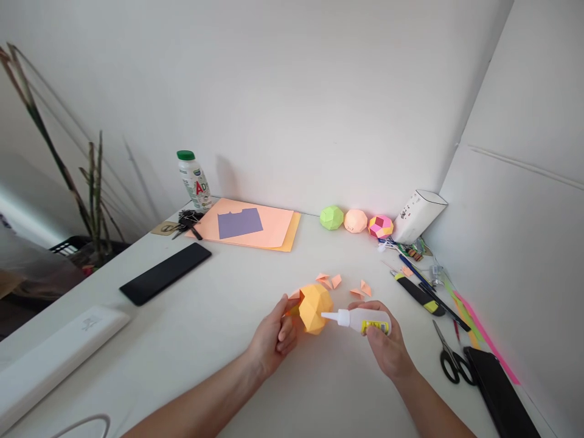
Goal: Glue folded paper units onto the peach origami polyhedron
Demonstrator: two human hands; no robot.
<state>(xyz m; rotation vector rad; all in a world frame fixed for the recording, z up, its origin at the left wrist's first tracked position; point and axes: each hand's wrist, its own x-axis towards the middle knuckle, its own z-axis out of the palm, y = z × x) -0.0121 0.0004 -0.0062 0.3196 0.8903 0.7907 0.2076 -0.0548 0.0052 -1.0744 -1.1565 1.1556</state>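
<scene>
My left hand point(275, 336) grips a yellow-orange faceted paper ball point(316, 309) by its left side, above the white table. A gap shows in the ball's upper left, with a bit of peach paper point(294, 295) beside it. My right hand point(387, 347) is closed around a white glue bottle point(362, 320) with a yellow label. The bottle lies almost level, and its thin nozzle points left at the ball's right side; whether it touches cannot be made out. Small folded peach paper pieces point(336, 281) lie on the table just behind the ball, with several more point(365, 288) to the right.
Three finished paper balls point(356, 221) line the wall. Peach paper sheets point(278, 225) with a purple piece point(239, 223), keys point(189, 220) and a bottle point(195, 182) lie back left. A black phone-like slab point(165, 273) is left; a cutter point(418, 294) and scissors point(451, 359) are right.
</scene>
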